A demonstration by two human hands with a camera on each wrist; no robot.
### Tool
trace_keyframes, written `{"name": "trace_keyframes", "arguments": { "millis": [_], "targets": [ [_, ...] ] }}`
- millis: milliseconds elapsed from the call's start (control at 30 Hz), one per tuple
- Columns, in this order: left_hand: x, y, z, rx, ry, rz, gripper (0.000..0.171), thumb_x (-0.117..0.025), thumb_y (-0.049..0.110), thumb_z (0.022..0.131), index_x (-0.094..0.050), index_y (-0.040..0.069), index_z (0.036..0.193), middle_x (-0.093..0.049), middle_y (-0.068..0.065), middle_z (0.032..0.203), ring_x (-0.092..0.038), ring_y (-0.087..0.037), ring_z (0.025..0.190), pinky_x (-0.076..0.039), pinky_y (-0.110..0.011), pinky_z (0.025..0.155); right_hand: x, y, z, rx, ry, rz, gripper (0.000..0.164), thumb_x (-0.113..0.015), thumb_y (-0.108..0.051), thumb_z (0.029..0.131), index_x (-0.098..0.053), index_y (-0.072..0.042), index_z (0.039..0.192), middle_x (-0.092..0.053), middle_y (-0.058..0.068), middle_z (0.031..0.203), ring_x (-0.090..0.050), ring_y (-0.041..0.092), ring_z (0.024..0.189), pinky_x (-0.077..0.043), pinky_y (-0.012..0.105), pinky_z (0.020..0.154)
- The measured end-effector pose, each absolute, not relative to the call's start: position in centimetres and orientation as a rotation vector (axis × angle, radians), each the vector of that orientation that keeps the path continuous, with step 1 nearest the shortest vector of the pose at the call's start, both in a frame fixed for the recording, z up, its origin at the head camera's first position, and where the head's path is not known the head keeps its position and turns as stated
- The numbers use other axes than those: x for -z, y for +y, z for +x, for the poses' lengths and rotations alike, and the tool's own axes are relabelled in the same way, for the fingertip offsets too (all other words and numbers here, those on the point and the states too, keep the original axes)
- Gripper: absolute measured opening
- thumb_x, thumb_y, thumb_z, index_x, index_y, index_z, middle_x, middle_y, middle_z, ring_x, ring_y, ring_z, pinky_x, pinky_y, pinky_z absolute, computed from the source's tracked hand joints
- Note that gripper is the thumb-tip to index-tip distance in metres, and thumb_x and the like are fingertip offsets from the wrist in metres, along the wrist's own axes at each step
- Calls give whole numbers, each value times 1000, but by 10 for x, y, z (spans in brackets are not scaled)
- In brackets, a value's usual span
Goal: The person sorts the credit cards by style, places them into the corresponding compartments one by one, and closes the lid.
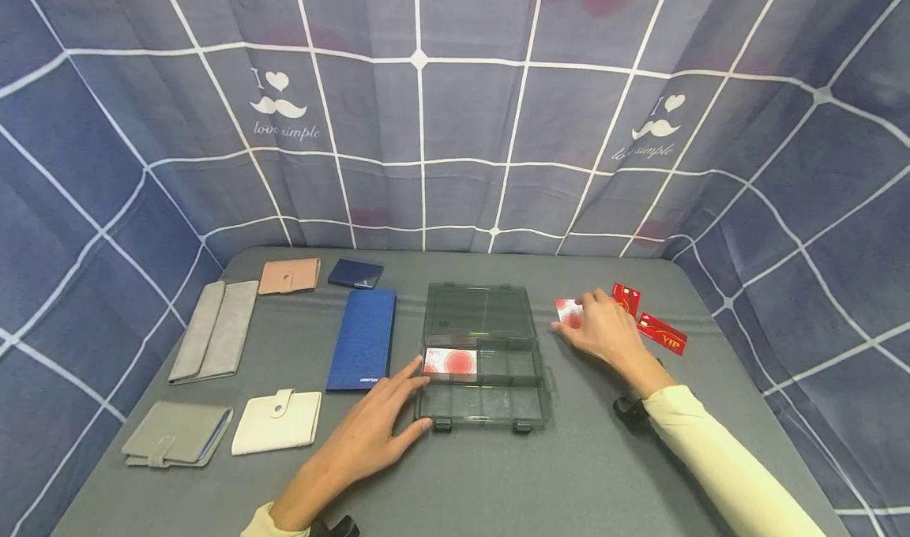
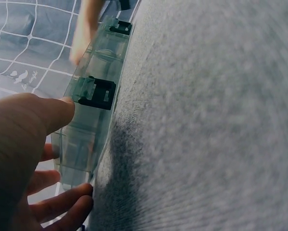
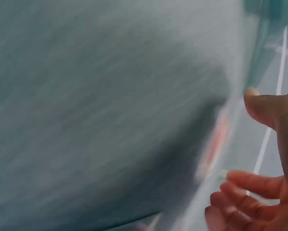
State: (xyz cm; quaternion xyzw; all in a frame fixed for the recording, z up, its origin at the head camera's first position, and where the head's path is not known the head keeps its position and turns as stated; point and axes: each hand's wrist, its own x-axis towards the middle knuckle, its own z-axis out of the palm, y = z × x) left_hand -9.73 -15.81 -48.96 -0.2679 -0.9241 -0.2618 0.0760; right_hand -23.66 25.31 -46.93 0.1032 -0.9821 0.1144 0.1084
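A dark green translucent divided box (image 1: 479, 403) stands on the grey table with its lid (image 1: 478, 309) folded back. One white card with red circles (image 1: 450, 362) lies in a left compartment of it. My left hand (image 1: 368, 429) touches the box's left side and front corner, thumb near a latch (image 2: 96, 93), fingers fairly straight. My right hand (image 1: 604, 328) hovers over another white and red card (image 1: 569, 313) on the table. In the right wrist view that card (image 3: 215, 147) shows blurred between thumb and fingers, which stand apart.
Two red cards (image 1: 663, 333) lie beyond the right hand, one partly hidden. To the left are a blue long wallet (image 1: 362, 339), a navy card holder (image 1: 355, 273), a pink wallet (image 1: 289, 276), a grey folded wallet (image 1: 215, 332), a grey-green wallet (image 1: 178, 433) and a cream wallet (image 1: 277, 422).
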Motion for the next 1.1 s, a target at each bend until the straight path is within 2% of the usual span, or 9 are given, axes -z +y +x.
{"name": "trace_keyframes", "arguments": {
  "millis": [67,167,267,367,500,700,867,1100],
  "targets": [
    [490,-159,-97,781,-2762,-800,60,-79,38,99,-61,12,150,-44,-10,170,-61,-34,133,-48,-58,116,477,267,-237,-360,-2928,220,70,-86,-55,84,-71,7,113,-65,26,110,-67,45,93,-59,63,72],
    [490,-159,-97,779,-2760,-800,60,-79,38,99,-61,12,150,-44,-10,170,-60,-34,135,-47,-58,117,484,279,-235,-442,-2961,180,70,-86,-54,83,-73,6,117,-64,26,114,-66,45,98,-57,63,75],
    [491,-159,-98,783,-2769,-800,60,-78,38,100,-60,12,150,-43,-10,171,-58,-35,140,-46,-59,118,485,286,-234,-535,-2956,236,62,-86,-44,84,-75,2,124,-65,24,116,-65,42,104,-55,60,78],
    [491,-159,-98,788,-2779,-801,60,-78,39,100,-60,12,151,-42,-10,171,-56,-36,143,-45,-60,119,485,293,-235,-592,-2926,345,53,-87,-30,81,-76,-1,124,-70,22,113,-64,41,105,-54,57,82],
    [491,-159,-99,793,-2780,-799,61,-78,39,100,-60,11,151,-42,-10,171,-55,-38,144,-44,-61,119,484,298,-237,-602,-2910,462,50,-83,-23,77,-75,0,121,-76,18,105,-67,41,102,-54,57,85],
    [492,-158,-99,778,-2754,-809,61,-79,39,99,-61,11,150,-45,-11,169,-59,-35,138,-47,-59,116,481,297,-237,-551,-2960,460,53,-82,-28,74,-76,-4,120,-74,9,101,-69,31,94,-56,50,78],
    [492,-158,-99,772,-2749,-811,62,-80,39,98,-61,11,150,-45,-10,169,-61,-31,133,-49,-57,115,463,271,-228,-585,-2908,532,52,-83,-28,74,-77,-12,123,-69,5,102,-64,19,87,-51,38,68],
    [493,-158,-99,763,-2755,-816,62,-79,40,99,-61,10,150,-44,-10,170,-58,-34,140,-47,-59,117,428,198,-206,-544,-2882,880,55,-85,-28,75,-76,-14,127,-66,4,115,-64,18,87,-56,37,74]
  ]
}}
